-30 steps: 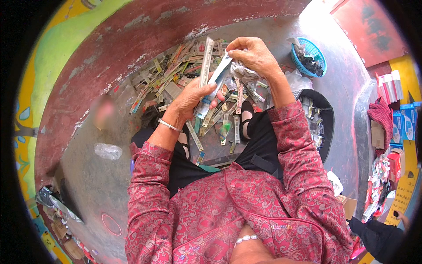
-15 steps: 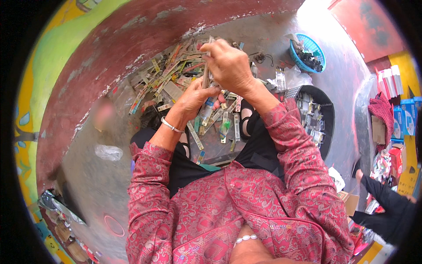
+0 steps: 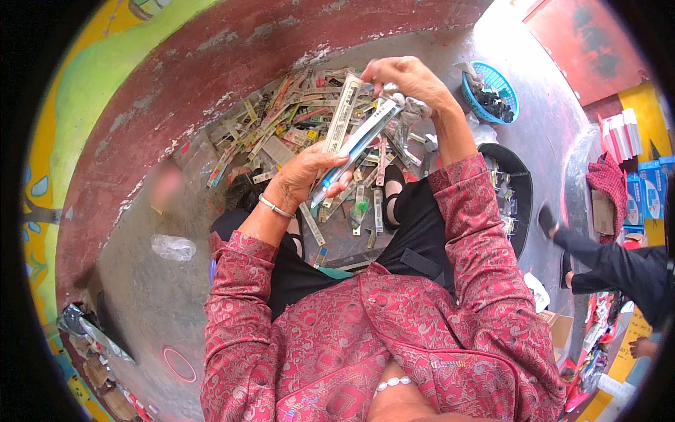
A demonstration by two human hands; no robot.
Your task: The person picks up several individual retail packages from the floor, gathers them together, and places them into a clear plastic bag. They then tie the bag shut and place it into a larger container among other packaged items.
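My left hand (image 3: 313, 172) is closed around the lower end of two long narrow pieces. One is a pale printed strip (image 3: 343, 111); the other is a slim blue-and-white pack (image 3: 362, 141) with a clear lower end. They fan apart toward the top. At the strip's upper end is my right hand (image 3: 411, 79), its fingers closed and partly blurred. A crumpled greyish bundle (image 3: 411, 105) hangs under that hand, by the pack's top; its kind is unclear. Below both hands spreads a loose pile of narrow printed packs (image 3: 281, 116) on the floor.
A black tub (image 3: 517, 172) with shiny clear pieces stands right of my legs. Beyond it is a blue basket (image 3: 512, 84) holding dark scraps. Crumpled clear plastic (image 3: 173, 247) lies at left. Another person's dark-trousered legs (image 3: 612, 271) are at right, near stacked blue boxes (image 3: 650, 186).
My right hand has moved right and away from my left hand. The strip and pack now spread apart, and the greyish bundle shows. The other person's legs have shifted at right.
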